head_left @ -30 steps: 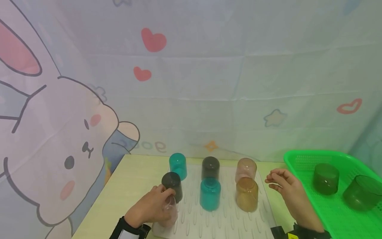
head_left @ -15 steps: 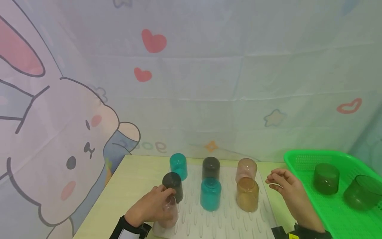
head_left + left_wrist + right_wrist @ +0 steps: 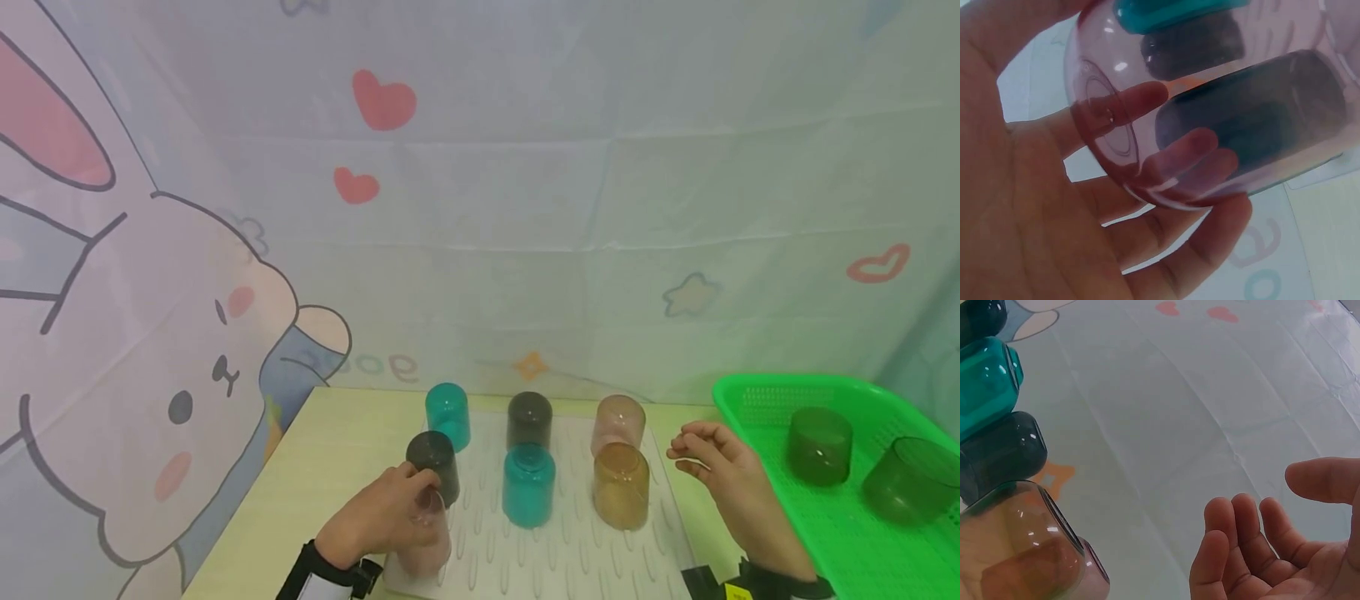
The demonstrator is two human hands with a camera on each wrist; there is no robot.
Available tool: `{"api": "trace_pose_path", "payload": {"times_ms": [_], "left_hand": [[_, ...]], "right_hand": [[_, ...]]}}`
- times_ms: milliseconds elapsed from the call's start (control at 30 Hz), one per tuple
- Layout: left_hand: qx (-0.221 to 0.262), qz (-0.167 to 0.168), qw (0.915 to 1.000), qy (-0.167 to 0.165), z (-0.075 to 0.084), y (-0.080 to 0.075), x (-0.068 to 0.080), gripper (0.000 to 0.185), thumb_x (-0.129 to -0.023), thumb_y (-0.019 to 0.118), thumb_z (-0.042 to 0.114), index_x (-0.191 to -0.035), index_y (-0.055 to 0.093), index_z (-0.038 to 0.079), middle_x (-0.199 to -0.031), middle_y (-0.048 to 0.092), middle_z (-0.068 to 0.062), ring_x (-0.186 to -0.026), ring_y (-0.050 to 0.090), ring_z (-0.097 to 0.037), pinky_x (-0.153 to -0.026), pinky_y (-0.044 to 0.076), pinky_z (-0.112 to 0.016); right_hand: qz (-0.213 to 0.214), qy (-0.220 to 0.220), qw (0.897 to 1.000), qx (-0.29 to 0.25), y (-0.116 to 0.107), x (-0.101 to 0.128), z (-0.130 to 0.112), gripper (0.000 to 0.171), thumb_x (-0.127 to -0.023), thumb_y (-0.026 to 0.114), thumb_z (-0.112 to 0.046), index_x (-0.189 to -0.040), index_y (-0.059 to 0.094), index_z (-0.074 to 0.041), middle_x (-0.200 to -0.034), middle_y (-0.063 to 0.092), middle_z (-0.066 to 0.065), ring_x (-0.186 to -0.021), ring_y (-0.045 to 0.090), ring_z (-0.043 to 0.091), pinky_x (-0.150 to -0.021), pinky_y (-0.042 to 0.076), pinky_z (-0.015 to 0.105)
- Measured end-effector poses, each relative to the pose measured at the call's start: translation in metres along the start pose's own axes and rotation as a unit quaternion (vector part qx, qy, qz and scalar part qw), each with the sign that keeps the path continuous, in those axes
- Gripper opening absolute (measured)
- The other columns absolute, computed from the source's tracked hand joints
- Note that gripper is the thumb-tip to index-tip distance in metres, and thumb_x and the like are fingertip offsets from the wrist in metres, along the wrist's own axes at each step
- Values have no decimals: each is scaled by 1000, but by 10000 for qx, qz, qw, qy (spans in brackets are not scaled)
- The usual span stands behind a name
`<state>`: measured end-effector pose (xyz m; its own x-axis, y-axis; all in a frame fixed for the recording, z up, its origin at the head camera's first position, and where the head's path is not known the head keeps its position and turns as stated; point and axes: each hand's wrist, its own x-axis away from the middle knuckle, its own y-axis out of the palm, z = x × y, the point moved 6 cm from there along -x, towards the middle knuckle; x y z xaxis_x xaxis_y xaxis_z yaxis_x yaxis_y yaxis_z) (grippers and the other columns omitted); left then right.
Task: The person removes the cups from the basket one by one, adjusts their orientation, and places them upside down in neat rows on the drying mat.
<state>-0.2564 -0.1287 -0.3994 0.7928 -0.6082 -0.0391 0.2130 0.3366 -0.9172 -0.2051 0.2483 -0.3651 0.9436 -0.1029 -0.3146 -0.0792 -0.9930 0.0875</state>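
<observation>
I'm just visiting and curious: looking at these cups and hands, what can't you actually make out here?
- Clear pink cup: in the head view the left hand covers most of it, and whether its rim sits on the white mat is hidden.
- Right hand: the right wrist view's edge cuts off its palm.
- Green basket: the head view's right edge cuts it off.
- Left wrist view: the cups behind are blurred through the pink cup.

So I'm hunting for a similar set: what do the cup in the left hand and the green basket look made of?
The clear pink cup gripped by the left hand looks like glossy, tinted see-through plastic, possibly glass: fingers show through its wall and it carries sharp highlights. The green basket looks like moulded plastic with a perforated wall and an even, bright, slightly shiny colour.
</observation>
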Motion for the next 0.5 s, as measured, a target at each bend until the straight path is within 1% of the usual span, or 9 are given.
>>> {"api": "trace_pose_path", "payload": {"times_ms": [200,300,433,500], "left_hand": [[35,46,10000,79,0,-2,3,42,-76,74,29,-110,60,10,-101,52,-5,-94,53,-24,-74,49,-41],[57,25,9999,101,1,-5,4,44,-77,74,32,-112,59,10,-105,51,-8,-97,53,-27,-75,49,-43],[215,20,9997,72,3,-12,5,43,-81,72,36,-114,58,12,-106,51,-9,-96,52,-28,-73,49,-42],[272,71,9996,46,3,-18,5,43,-84,70,36,-117,58,11,-106,51,-9,-95,52,-26,-72,48,-40]], "right_hand": [[-28,-35,10000,-67,1,-1,0,8,-99,48,-7,-102,55,-10,-92,59,-2,-85,61,10,-75,51,21],[-57,-12,10000,71,-1,0,-1,7,-99,48,-9,-103,55,-10,-92,60,-2,-85,61,10,-75,51,20],[-69,93,9980,615,-3,-3,-6,6,-99,50,-12,-102,55,-10,-90,61,-3,-84,61,9,-73,51,20],[-136,73,9932,1157,-3,-6,-14,8,-99,50,-13,-103,55,-7,-90,61,-4,-83,61,8,-72,50,20]]}}
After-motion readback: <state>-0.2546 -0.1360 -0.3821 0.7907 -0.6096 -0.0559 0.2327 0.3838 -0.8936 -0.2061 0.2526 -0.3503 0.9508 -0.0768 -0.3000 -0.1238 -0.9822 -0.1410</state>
